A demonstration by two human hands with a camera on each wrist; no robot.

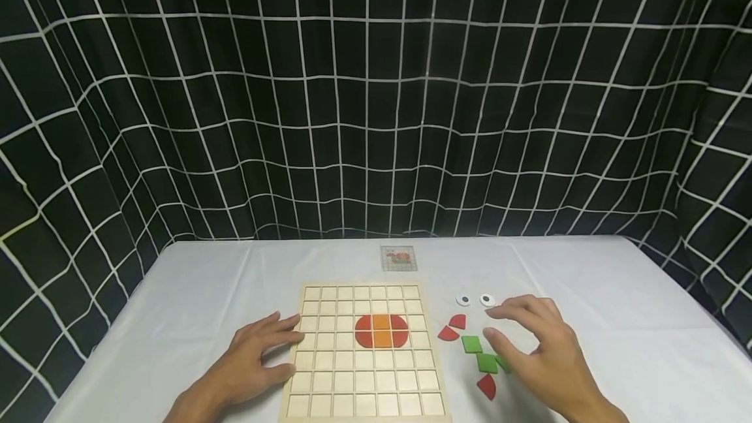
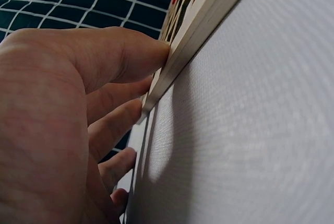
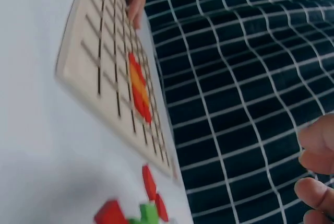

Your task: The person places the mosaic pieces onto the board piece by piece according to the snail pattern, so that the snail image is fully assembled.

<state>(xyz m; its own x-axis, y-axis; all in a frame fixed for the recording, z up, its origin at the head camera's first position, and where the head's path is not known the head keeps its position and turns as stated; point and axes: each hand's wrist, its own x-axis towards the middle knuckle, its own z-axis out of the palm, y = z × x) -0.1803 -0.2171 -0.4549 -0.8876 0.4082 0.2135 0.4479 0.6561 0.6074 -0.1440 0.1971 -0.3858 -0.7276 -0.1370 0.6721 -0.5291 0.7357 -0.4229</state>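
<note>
The wooden grid board lies on the table with a rounded shape of two orange squares and red quarter pieces in its cells. My left hand touches the board's left edge with thumb and fingertips, fingers fairly straight; the left wrist view shows the thumb against the board's side. Over the loose pieces right of the board, my right hand hovers with thumb and fingers apart and nothing visible between them. Beneath and beside it lie green pieces, red quarter pieces and two white eye discs.
A small picture card lies beyond the board's far edge. White cloth covers the table, and a dark backdrop with white netting surrounds its back and sides.
</note>
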